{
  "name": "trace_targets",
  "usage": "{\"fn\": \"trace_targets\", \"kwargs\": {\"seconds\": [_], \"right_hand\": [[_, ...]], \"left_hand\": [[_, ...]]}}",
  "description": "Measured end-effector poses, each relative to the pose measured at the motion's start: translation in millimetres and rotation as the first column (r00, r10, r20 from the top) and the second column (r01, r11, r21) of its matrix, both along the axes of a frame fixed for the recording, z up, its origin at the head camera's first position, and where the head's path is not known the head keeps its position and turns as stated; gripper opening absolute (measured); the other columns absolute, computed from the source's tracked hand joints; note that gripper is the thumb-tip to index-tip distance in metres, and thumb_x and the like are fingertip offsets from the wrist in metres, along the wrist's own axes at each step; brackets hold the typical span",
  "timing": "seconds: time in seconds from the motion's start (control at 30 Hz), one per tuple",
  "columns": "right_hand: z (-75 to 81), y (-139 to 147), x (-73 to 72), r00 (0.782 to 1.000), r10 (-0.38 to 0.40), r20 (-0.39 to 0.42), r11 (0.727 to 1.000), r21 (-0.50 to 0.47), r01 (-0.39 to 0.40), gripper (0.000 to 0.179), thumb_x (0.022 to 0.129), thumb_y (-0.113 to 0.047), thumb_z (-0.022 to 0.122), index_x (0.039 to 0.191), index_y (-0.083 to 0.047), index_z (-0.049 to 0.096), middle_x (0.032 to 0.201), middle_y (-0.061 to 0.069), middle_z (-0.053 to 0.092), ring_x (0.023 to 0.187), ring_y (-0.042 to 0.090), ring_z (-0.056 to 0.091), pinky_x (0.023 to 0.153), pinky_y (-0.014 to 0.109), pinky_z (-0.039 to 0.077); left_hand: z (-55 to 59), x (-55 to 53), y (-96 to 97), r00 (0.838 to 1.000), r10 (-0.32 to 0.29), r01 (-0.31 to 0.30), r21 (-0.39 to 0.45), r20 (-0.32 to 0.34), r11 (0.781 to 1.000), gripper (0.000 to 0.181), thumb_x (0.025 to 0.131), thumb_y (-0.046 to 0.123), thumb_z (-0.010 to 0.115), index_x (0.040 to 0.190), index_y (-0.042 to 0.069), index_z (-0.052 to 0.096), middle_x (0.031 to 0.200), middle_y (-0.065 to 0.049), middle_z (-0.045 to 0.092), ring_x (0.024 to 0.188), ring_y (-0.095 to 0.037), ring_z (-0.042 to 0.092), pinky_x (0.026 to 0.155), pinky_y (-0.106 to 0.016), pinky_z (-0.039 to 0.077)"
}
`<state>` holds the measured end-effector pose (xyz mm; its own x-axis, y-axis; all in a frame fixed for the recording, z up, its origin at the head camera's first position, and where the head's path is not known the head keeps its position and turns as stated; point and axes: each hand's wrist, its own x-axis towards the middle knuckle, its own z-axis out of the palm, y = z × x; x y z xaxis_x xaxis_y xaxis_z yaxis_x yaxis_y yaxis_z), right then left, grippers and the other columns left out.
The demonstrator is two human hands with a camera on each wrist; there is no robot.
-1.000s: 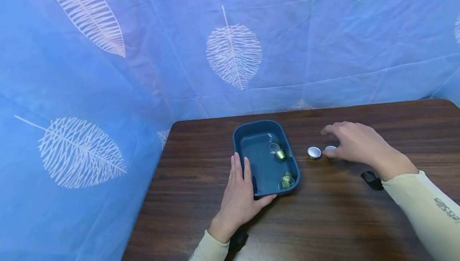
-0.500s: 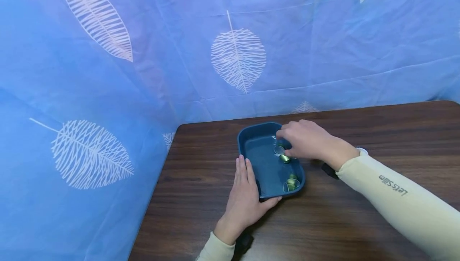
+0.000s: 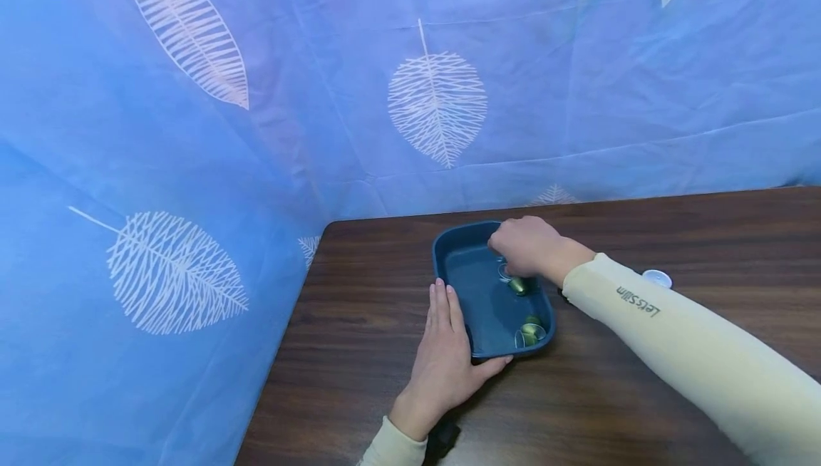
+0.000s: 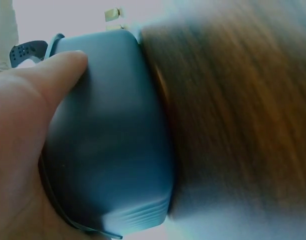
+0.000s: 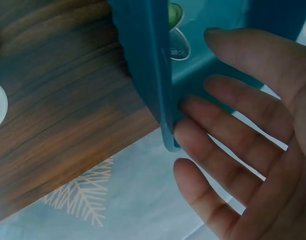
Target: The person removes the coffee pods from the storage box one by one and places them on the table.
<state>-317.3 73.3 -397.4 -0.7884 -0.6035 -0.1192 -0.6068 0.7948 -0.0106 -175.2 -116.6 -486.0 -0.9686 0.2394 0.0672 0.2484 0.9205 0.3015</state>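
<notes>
My left hand (image 3: 442, 359) lies along the near-left corner of a blue rectangular tray (image 3: 442, 256). Its straight fingers rest on the left side, and its thumb touches the near wall (image 4: 110, 120). Over the far-right part of the tray is my right hand (image 3: 529, 246). In the right wrist view that hand (image 5: 238, 120) shows loosely bent, spread fingers holding nothing, with fingertips at the tray's rim. Green coffee capsules with pale round rims lie inside: one capsule (image 3: 518, 286) just below the right hand, others (image 3: 531, 332) in the near-right corner. The right hand partly hides the far ones.
A silver-white disc (image 3: 657, 278), like a capsule top, lies on the brown wooden table (image 3: 346, 323) beyond the right sleeve (image 3: 667, 323). That sleeve hides part of the table right of the tray. A blue leaf-patterned cloth (image 3: 321, 81) hangs behind the table.
My right hand has moved left from beside the silver-topped capsules on the table to over the tray, and its forearm now covers where they lay. The left hand stays at the tray's corner.
</notes>
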Motion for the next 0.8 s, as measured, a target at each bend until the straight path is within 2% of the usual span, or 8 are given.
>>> {"fn": "trace_targets", "kwargs": {"seconds": [0.1,0.23,0.37,0.5,0.8], "right_hand": [[-3.2,-1.5,-4.2,1.000,0.009,-0.019,0.999,0.034,-0.009,0.023,0.093,-0.018,0.085,0.113,-0.009,0.082,0.095,0.004,0.079,0.084,0.020,0.070,0.087,0.048,0.062],[-4.6,-3.8,-7.0,1.000,0.019,-0.023,0.998,0.064,-0.017,0.016,0.093,-0.016,0.084,0.107,-0.010,0.082,0.086,0.002,0.075,0.076,0.017,0.063,0.086,0.047,0.059],[-7.7,-4.3,-6.8,0.999,0.034,-0.016,0.995,0.095,-0.032,0.009,0.096,-0.015,0.081,0.104,-0.010,0.081,0.084,0.002,0.073,0.076,0.018,0.063,0.087,0.048,0.059],[-11.3,-4.2,-7.0,0.998,0.050,-0.043,0.993,0.109,-0.045,0.005,0.098,-0.015,0.080,0.100,-0.011,0.081,0.084,0.003,0.074,0.078,0.019,0.066,0.090,0.049,0.060],[-18.9,-3.3,-10.8,0.996,0.055,-0.068,0.995,0.088,-0.049,0.005,0.099,-0.015,0.079,0.096,-0.012,0.081,0.084,0.003,0.075,0.083,0.021,0.069,0.098,0.054,0.058]], "left_hand": [[-0.4,0.0,1.3,1.000,0.001,-0.001,-0.003,-0.007,1.000,0.129,0.088,0.075,0.075,0.170,-0.004,0.014,0.181,-0.025,0.006,0.169,-0.041,0.012,0.130,-0.053,0.034],[0.4,-0.3,1.1,1.000,0.007,-0.007,0.003,0.002,1.000,0.129,0.088,0.074,0.075,0.171,-0.003,0.014,0.181,-0.024,0.005,0.169,-0.040,0.012,0.131,-0.053,0.033],[1.0,-0.1,1.7,1.000,0.004,-0.004,0.012,0.018,1.000,0.128,0.089,0.074,0.074,0.171,-0.002,0.013,0.181,-0.024,0.003,0.169,-0.040,0.009,0.131,-0.053,0.032],[1.7,-0.6,2.2,1.000,0.007,-0.007,0.007,0.011,1.000,0.127,0.089,0.075,0.073,0.171,-0.003,0.014,0.181,-0.025,0.004,0.169,-0.040,0.010,0.131,-0.053,0.033],[1.0,-4.0,3.2,1.000,0.019,-0.019,0.000,0.018,1.000,0.127,0.088,0.077,0.073,0.172,0.000,0.015,0.182,-0.023,0.003,0.170,-0.038,0.009,0.131,-0.052,0.032]]}}
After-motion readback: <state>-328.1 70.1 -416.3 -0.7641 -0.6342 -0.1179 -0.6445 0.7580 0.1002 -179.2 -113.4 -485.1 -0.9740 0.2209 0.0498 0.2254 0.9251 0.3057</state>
